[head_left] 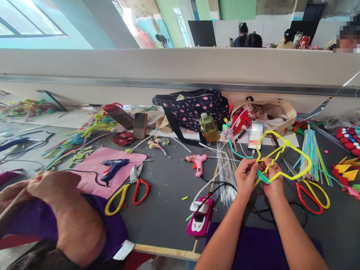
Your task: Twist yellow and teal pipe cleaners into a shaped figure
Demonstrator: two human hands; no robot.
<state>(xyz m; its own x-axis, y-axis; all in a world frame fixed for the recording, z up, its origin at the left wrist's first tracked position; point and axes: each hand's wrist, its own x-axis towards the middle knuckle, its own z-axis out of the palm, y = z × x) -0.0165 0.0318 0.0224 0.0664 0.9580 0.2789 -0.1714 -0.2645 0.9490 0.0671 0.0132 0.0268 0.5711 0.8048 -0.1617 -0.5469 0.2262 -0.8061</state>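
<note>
My left hand [247, 179] pinches a shape bent from yellow pipe cleaners [308, 165] at its lower left. My right hand [272, 179] grips the same shape close by, fingers closed. Between the two hands, a teal pipe cleaner [263, 177] lies wound across the yellow strands. Large yellow loops rise above my fingers and reach out to the right. Scissors with red and yellow handles [312, 198] rest just right of my right hand. A bundle of clear and silvery thin sticks [225, 176] lies left of my left hand.
A pink glue gun [200, 165], a magenta power strip [201, 217] and cables lie left of my arms. Behind stand a bottle [209, 129], a patterned bag [194, 108] and a phone [255, 135]. At left, a co-worker's hands [47, 187] work near other scissors [128, 191] and a blue glue gun [115, 168].
</note>
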